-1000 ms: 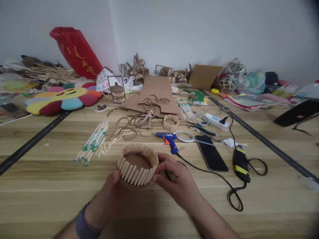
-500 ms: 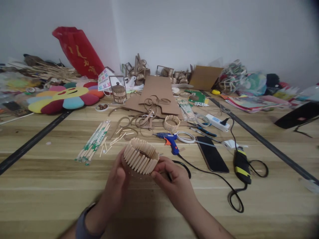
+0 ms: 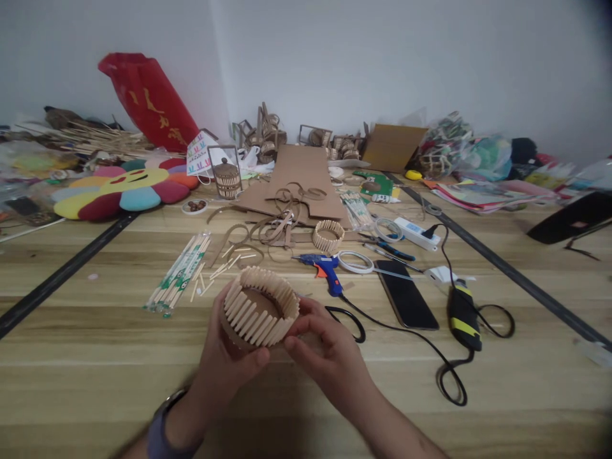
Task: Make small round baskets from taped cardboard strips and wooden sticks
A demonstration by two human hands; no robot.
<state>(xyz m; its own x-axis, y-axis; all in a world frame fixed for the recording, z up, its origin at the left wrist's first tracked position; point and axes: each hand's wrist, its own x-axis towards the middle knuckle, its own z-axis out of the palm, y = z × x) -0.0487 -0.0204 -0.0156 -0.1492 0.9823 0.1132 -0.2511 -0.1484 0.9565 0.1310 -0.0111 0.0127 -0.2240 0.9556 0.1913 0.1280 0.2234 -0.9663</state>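
Note:
A round basket of short wooden sticks (image 3: 253, 319) on a brown base is held above the table, its open top tilted so the inside shows. My left hand (image 3: 224, 363) grips it from the left and below, thumb along the lower front. On the right side, my right hand (image 3: 329, 357) pinches the rim of sticks with thumb and fingers. Beyond the hands lie a blue glue gun (image 3: 329, 271), a second ring of sticks (image 3: 327, 236), loose short sticks (image 3: 232, 262) and wrapped stick packs (image 3: 180, 273).
A black phone (image 3: 406, 294), a white tape roll (image 3: 356, 262) and a black-yellow tool (image 3: 463, 317) with its cord lie to the right. Cardboard (image 3: 302, 175) and brown strips (image 3: 282, 226) are further back. A flower cushion (image 3: 134, 188) rests at the left.
The basket has tilted and moved slightly left and down, showing more of its inside and base. My left thumb has come round to its lower front; my right hand has shifted slightly left.

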